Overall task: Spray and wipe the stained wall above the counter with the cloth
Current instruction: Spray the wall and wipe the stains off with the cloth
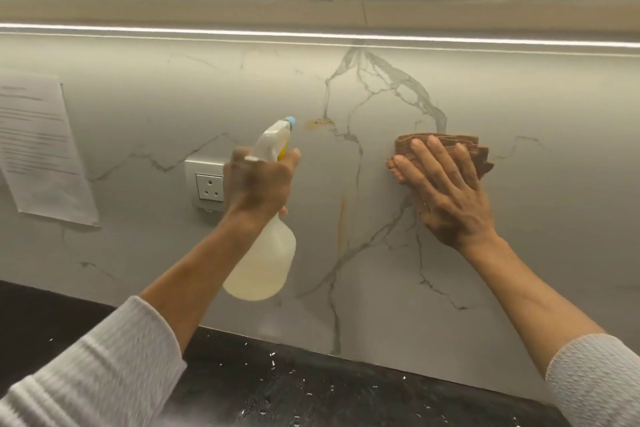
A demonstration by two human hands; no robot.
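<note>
Stain: an orange-brown smear [317, 122] on the wall, just right of the bottle's nozzle; a thin orange streak [341, 218] runs down the wall lower, between the two hands
Wall: pale grey with darker marble veins [173, 107], rising from the back edge of the tabletop
Cloth: brown and folded [481, 152], flat against the wall to the right of the smear and apart from it; its edges stick out above and to the right of the fingers lying over it
Right hand: spread flat [446, 194], fingers straight and slightly apart, pressing the cloth to the wall
Spray bottle: see-through plastic with pale yellowish liquid [263, 263], white head, yellow trigger, blue nozzle tip [291, 121] aimed at the wall close to the smear; held off the tabletop, tilted
Left hand: fingers curled round the bottle's neck [258, 184], one finger reaching round the front by the trigger
Sleeves: white ribbed knit, ending partway up both forearms
Socket: white, in a grey wall plate [209, 185], just left of the left hand and partly hidden by it
Paper: a printed sheet [38, 149] on the wall at far left, text too blurred to read
Light strip: a bright line [311, 35] along the top of the wall
Tabletop: dark [311, 381], with small white crumbs [273, 357] scattered near the wall
</note>
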